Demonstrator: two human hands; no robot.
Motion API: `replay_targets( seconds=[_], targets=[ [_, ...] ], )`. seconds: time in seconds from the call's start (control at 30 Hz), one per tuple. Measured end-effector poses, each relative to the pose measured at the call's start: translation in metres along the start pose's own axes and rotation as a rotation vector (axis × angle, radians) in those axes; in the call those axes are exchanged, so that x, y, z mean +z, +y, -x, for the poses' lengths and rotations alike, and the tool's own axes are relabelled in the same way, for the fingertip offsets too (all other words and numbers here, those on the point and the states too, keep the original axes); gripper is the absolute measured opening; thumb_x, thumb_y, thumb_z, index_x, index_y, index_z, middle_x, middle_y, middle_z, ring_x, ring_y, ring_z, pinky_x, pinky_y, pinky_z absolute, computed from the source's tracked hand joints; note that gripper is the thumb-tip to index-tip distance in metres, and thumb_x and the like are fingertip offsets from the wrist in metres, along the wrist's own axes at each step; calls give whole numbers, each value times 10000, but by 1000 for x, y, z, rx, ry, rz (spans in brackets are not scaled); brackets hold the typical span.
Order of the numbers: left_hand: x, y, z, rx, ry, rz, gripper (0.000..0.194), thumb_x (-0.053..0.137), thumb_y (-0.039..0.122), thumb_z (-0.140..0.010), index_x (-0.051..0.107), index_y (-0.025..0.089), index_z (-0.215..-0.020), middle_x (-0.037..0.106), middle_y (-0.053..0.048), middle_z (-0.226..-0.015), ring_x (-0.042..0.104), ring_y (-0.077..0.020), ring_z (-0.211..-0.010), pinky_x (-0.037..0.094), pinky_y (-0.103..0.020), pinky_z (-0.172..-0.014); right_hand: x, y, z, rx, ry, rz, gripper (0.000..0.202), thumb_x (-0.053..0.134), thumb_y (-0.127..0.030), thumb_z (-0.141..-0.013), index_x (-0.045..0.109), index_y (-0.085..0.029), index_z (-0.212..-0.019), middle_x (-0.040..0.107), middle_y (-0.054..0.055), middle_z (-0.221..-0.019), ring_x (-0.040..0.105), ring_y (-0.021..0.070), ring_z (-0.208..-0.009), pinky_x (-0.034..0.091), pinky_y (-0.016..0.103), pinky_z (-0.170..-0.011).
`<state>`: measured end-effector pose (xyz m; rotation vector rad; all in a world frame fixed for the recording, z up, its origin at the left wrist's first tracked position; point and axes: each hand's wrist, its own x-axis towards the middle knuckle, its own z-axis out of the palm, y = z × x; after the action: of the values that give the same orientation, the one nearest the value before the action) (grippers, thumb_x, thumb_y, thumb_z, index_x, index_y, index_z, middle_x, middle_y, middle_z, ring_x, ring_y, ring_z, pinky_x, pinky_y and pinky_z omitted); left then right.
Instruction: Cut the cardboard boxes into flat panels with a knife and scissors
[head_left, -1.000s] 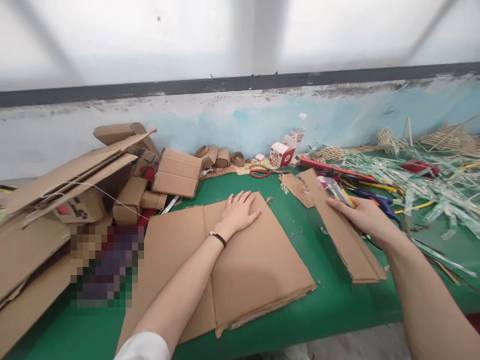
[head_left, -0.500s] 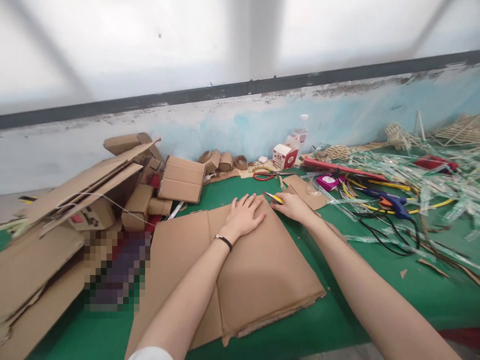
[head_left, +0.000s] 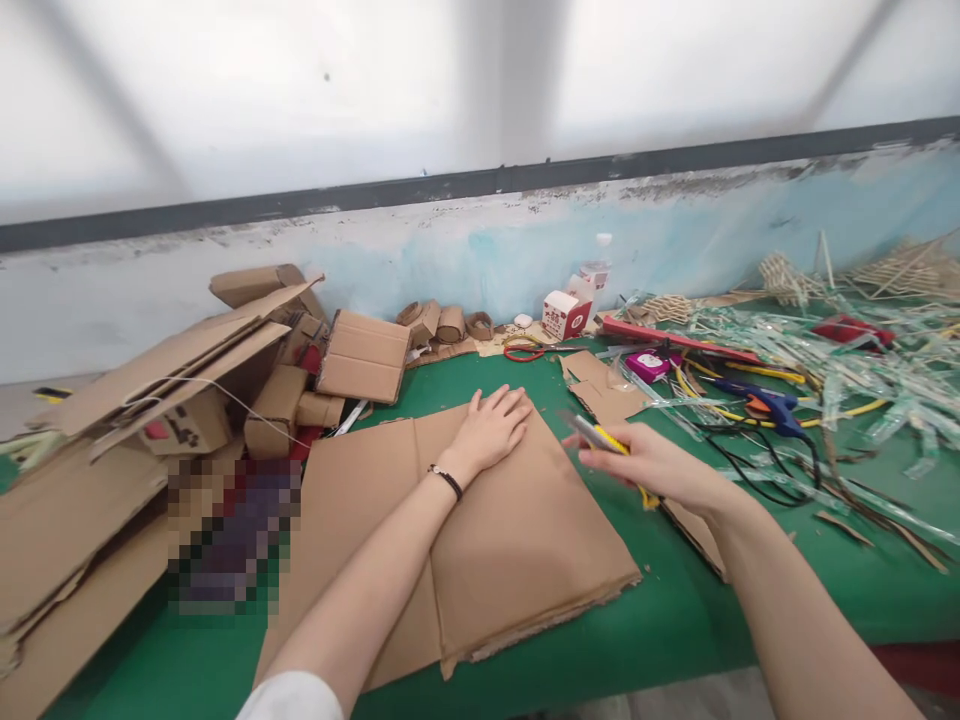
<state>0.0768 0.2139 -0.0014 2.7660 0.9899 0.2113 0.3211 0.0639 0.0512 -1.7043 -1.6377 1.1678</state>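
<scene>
A large folded cardboard sheet (head_left: 517,540) lies flat on the green table, its near right edge ragged. Near its far edge my left hand (head_left: 493,428) rests palm down with fingers stretched out. To the right of the sheet, above the table, my right hand (head_left: 649,465) is closed around a yellow utility knife (head_left: 611,440). The blade sticks out toward the upper left and looks slightly blurred. Under my right wrist a narrow cardboard strip (head_left: 694,535) is partly hidden.
Stacked cardboard (head_left: 97,520) and small boxes fill the left side. At the back are red-handled scissors (head_left: 525,348) and a red-and-white carton (head_left: 564,314). On the right lie a purple tape measure (head_left: 651,364), a blue glue gun (head_left: 772,405) and tangled clear strips (head_left: 892,350).
My right hand has drawn back from the sheet's far corner, toward me and to the right, with the knife in it. My left hand stays almost in place on the cardboard.
</scene>
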Motion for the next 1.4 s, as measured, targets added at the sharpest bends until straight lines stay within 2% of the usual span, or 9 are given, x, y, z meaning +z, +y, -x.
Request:
replay_targets(
  seconds=[0.1,0.23,0.37,0.53,0.67,0.8,0.93,1.2,1.4],
  targets=[
    [0,6,-3,9,-20,3,505,334,319,-1120,536,337,-1582,438,-17,-1744,340,-258,-1628,221,-604,-1337,3,-6,12,-37,-167,-178,616,688,-660,-927,756,-197,-1328,563,-23,-764,488,135,-608,406,268,-550],
    [4,11,-8,-44,-9,11,553,338,388,-1117,455,268,-1645,404,-81,-1760,338,-297,-1629,250,-632,-1318,9,-7,-34,2,182,98,555,506,-542,-1048,695,-145,-1387,569,-17,-716,550,171,-623,466,295,-570],
    [8,8,-10,-75,9,-1,615,383,454,-1094,406,270,-1680,398,-87,-1763,350,-317,-1619,231,-622,-1323,21,-7,-98,51,264,269,337,628,-399,-1051,714,-169,-1283,740,69,-1048,703,219,-926,592,364,-805],
    [12,3,-10,-101,24,-13,676,379,523,-1081,348,283,-1713,368,-64,-1778,300,-323,-1645,218,-599,-1337,35,-4,-126,140,261,449,379,704,-408,-1037,678,-195,-1350,690,109,-1362,706,256,-1142,615,484,-965],
    [16,1,-11,-128,22,2,722,373,570,-1073,328,252,-1720,333,-77,-1792,261,-319,-1664,167,-585,-1358,38,0,-118,157,258,492,341,691,-415,-1042,693,-185,-1294,710,100,-1295,711,238,-1088,612,460,-938],
    [17,1,-12,-153,30,41,740,382,565,-1070,338,194,-1710,343,-120,-1784,261,-322,-1663,136,-564,-1364,30,6,-82,90,219,432,218,596,-366,-1053,674,-195,-941,749,77,-913,697,205,-802,523,318,-731],
    [15,1,-14,-168,63,95,724,462,552,-1052,388,196,-1678,444,-133,-1729,347,-328,-1617,181,-543,-1348,21,19,-45,60,218,331,359,465,-539,-1057,563,-259,-855,631,-11,-609,613,200,-567,433,298,-582],
    [1,-13,-40,-269,175,254,533,582,389,-1025,582,209,-1526,729,-134,-1343,617,-344,-1299,449,-528,-1145,25,47,-43,17,386,296,172,555,-386,-951,644,-259,-1024,786,65,-980,719,260,-847,509,347,-774],
    [-39,-21,-51,-196,237,482,236,644,353,-985,812,207,-1062,812,-97,-1115,736,-280,-1048,560,-393,-968,27,52,-42,-28,458,321,266,565,-302,-967,728,-231,-1165,785,127,-1184,729,315,-1123,536,420,-971]
  ],
)
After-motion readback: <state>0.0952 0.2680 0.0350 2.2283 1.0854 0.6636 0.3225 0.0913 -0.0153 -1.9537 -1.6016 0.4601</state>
